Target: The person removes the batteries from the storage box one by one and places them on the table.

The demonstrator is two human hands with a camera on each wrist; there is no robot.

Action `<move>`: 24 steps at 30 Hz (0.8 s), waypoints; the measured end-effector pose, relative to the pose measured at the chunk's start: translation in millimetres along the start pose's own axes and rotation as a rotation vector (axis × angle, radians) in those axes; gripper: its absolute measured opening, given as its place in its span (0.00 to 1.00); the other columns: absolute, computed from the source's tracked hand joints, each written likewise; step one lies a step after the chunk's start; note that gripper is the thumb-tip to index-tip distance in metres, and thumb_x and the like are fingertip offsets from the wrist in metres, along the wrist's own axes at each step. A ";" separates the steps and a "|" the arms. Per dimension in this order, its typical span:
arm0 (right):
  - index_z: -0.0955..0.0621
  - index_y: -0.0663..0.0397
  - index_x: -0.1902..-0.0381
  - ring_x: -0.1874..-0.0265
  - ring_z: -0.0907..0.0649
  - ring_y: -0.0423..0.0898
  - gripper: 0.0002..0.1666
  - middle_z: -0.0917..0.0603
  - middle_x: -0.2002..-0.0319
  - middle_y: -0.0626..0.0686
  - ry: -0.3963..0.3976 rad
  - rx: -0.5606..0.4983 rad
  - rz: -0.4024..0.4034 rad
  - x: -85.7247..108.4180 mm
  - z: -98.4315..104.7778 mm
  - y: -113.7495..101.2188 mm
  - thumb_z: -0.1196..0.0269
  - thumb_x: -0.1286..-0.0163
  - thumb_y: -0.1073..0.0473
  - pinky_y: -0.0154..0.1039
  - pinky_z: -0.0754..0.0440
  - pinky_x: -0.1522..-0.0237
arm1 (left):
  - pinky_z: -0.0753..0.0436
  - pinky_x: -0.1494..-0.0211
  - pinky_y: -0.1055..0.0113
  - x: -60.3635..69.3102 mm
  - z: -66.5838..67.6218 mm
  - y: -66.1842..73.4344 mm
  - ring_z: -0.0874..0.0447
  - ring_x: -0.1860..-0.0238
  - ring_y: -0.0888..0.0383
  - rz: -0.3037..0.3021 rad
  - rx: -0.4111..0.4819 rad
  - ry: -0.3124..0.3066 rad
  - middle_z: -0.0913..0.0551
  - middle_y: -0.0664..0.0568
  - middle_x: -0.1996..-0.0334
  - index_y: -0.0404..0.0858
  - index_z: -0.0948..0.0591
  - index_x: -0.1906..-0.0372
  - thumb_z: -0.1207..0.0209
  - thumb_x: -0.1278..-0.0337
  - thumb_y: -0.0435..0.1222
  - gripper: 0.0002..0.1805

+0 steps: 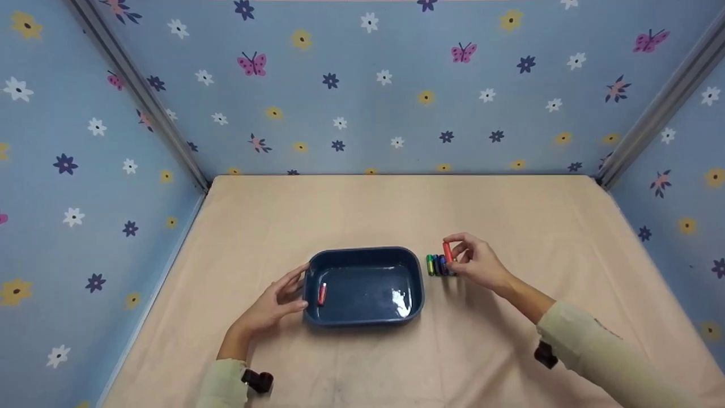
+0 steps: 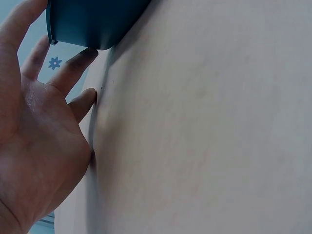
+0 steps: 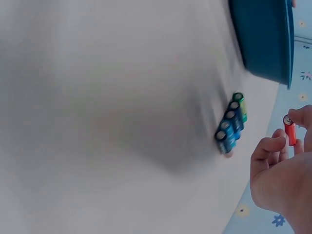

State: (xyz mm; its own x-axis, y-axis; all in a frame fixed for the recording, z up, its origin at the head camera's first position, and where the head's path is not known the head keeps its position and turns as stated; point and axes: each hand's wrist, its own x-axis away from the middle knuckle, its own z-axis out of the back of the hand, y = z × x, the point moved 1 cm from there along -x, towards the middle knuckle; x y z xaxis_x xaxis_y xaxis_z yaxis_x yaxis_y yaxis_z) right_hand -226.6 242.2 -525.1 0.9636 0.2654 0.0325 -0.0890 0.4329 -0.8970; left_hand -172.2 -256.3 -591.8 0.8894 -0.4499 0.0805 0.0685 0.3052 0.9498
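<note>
A dark blue rectangular basin [image 1: 362, 323] stands on the table with a red battery [image 1: 322, 294] lying in it near its left side. My left hand [image 1: 269, 306] touches the basin's left end with spread fingers; the left wrist view shows fingertips against its outer wall. Between thumb and fingertips, my right hand [image 1: 480, 266] pinches another red battery [image 3: 290, 130], held above the table right of the basin. Just below it, several green and blue batteries [image 3: 231, 122] lie side by side in a row, partly hidden by that hand in the head view.
A pale cloth [image 1: 362, 368] with some creases covers the table. Blue flower-patterned panels [image 1: 362, 85] rise at the back and both sides, joined by grey corner posts [image 1: 136, 90]. The battery row lies close to the basin's right wall.
</note>
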 end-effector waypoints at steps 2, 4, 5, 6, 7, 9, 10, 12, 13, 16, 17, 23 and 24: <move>0.21 0.70 0.29 0.69 0.21 0.37 0.35 0.13 0.54 0.67 0.006 0.012 -0.005 2.7 4.5 3.5 0.27 0.33 0.74 0.26 0.22 0.67 | 0.47 0.11 0.22 -0.1 0.1 0.1 0.39 0.10 0.29 -0.002 0.000 0.001 0.44 0.36 0.08 0.44 0.41 0.08 0.30 0.22 0.38 0.48; 0.21 0.70 0.28 0.69 0.21 0.37 0.34 0.13 0.54 0.68 0.010 0.020 -0.016 4.5 7.6 6.4 0.27 0.32 0.75 0.26 0.21 0.67 | 0.47 0.11 0.22 -0.1 0.2 0.1 0.40 0.10 0.28 -0.005 0.004 0.001 0.44 0.35 0.08 0.44 0.41 0.08 0.30 0.22 0.37 0.47; 0.21 0.70 0.28 0.69 0.21 0.37 0.34 0.14 0.54 0.68 0.013 0.020 -0.022 4.8 8.7 7.9 0.28 0.32 0.75 0.26 0.21 0.67 | 0.47 0.11 0.22 0.0 0.3 0.2 0.39 0.10 0.29 -0.004 0.001 0.001 0.44 0.36 0.08 0.44 0.41 0.08 0.30 0.22 0.37 0.47; 0.22 0.70 0.28 0.68 0.21 0.38 0.34 0.14 0.53 0.68 0.014 0.020 -0.024 4.9 9.5 9.4 0.28 0.32 0.74 0.26 0.21 0.67 | 0.47 0.11 0.22 0.1 0.4 0.2 0.39 0.10 0.29 -0.003 -0.002 0.002 0.44 0.36 0.08 0.44 0.41 0.08 0.30 0.22 0.37 0.47; 0.22 0.70 0.28 0.68 0.21 0.38 0.34 0.14 0.53 0.69 0.014 0.017 -0.028 4.7 10.1 11.0 0.28 0.32 0.74 0.27 0.21 0.67 | 0.47 0.11 0.22 0.2 0.5 0.3 0.39 0.10 0.28 -0.002 -0.004 0.001 0.44 0.36 0.08 0.44 0.41 0.08 0.30 0.22 0.38 0.47; 0.22 0.70 0.28 0.68 0.21 0.38 0.34 0.14 0.53 0.69 0.016 0.010 -0.037 4.1 10.6 13.7 0.28 0.31 0.74 0.27 0.21 0.67 | 0.47 0.11 0.22 0.0 0.7 0.3 0.39 0.10 0.28 -0.003 -0.006 0.002 0.44 0.36 0.08 0.44 0.41 0.07 0.30 0.22 0.38 0.47; 0.22 0.70 0.28 0.68 0.21 0.38 0.34 0.14 0.53 0.69 0.017 0.006 -0.041 3.9 10.6 15.4 0.28 0.31 0.74 0.27 0.21 0.67 | 0.47 0.11 0.22 0.0 0.6 0.2 0.39 0.10 0.29 -0.003 -0.005 0.001 0.44 0.36 0.08 0.44 0.41 0.07 0.30 0.22 0.38 0.47; 0.23 0.71 0.27 0.67 0.20 0.38 0.35 0.14 0.52 0.69 0.014 -0.005 -0.051 3.8 10.7 19.2 0.29 0.31 0.74 0.27 0.20 0.66 | 0.48 0.10 0.23 -0.5 0.5 -0.4 0.40 0.10 0.28 -0.013 0.011 -0.007 0.45 0.35 0.08 0.43 0.42 0.07 0.31 0.21 0.37 0.47; 0.23 0.71 0.27 0.66 0.19 0.39 0.35 0.14 0.52 0.69 0.014 -0.010 -0.057 3.9 10.6 21.0 0.29 0.31 0.74 0.28 0.20 0.65 | 0.48 0.10 0.23 -0.6 0.5 -0.6 0.40 0.10 0.28 -0.017 0.018 -0.010 0.45 0.35 0.08 0.43 0.42 0.07 0.31 0.21 0.36 0.47; 0.24 0.71 0.26 0.64 0.18 0.41 0.35 0.14 0.52 0.67 0.009 -0.014 -0.079 4.7 10.7 26.9 0.29 0.30 0.74 0.28 0.19 0.65 | 0.47 0.09 0.25 -0.7 0.5 -1.6 0.41 0.10 0.29 -0.025 0.035 -0.017 0.45 0.35 0.08 0.42 0.43 0.07 0.32 0.21 0.35 0.47; 0.24 0.70 0.26 0.63 0.18 0.41 0.35 0.15 0.51 0.66 0.005 -0.011 -0.089 5.1 10.9 28.9 0.30 0.30 0.73 0.28 0.18 0.65 | 0.47 0.09 0.25 -0.6 0.4 -1.8 0.41 0.10 0.29 -0.027 0.036 -0.020 0.45 0.34 0.08 0.41 0.43 0.07 0.32 0.20 0.35 0.47; 0.25 0.69 0.25 0.60 0.18 0.43 0.35 0.14 0.49 0.65 -0.027 0.034 -0.153 6.6 11.3 38.6 0.31 0.29 0.73 0.30 0.16 0.66 | 0.44 0.10 0.26 0.0 0.5 -0.9 0.40 0.10 0.29 -0.028 0.027 -0.014 0.46 0.34 0.08 0.42 0.43 0.07 0.31 0.21 0.36 0.47; 0.25 0.69 0.24 0.59 0.18 0.43 0.36 0.14 0.49 0.65 -0.035 0.044 -0.158 6.6 11.2 39.6 0.31 0.29 0.73 0.30 0.16 0.65 | 0.44 0.10 0.26 0.0 0.6 -0.6 0.40 0.10 0.29 -0.026 0.025 -0.011 0.45 0.35 0.08 0.42 0.42 0.07 0.31 0.21 0.36 0.47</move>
State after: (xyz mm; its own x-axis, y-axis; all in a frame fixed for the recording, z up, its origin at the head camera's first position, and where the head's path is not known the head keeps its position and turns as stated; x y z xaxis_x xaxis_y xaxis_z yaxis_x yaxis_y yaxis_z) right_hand -226.6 270.7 -555.6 0.9570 0.2208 0.1879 0.0512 0.5090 -0.8592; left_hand -172.5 -257.0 -592.2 0.8823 -0.4670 0.0586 0.0805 0.2724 0.9588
